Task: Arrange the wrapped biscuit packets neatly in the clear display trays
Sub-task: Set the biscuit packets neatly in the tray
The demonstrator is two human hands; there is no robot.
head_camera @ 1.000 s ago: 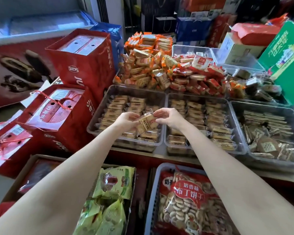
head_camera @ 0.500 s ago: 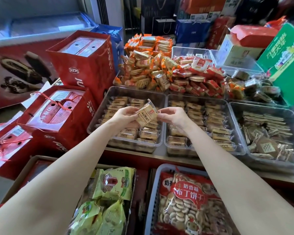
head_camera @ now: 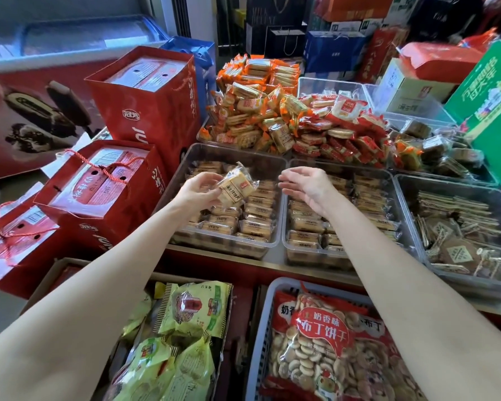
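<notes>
A wrapped tan biscuit packet is pinched in my left hand, raised above the left clear tray. That tray holds rows of the same packets. My right hand hovers apart from the packet, fingers relaxed and empty, over the near left corner of the middle clear tray, which also holds stacked packets.
A third clear tray of flat brown packets sits at right. Orange packets and red packets are heaped behind. Red gift boxes stand at left. A blue basket of biscuits and green bags lie near me.
My right hand has let go of the packet and moved right. My left hand has lifted the packet higher over the left tray.
</notes>
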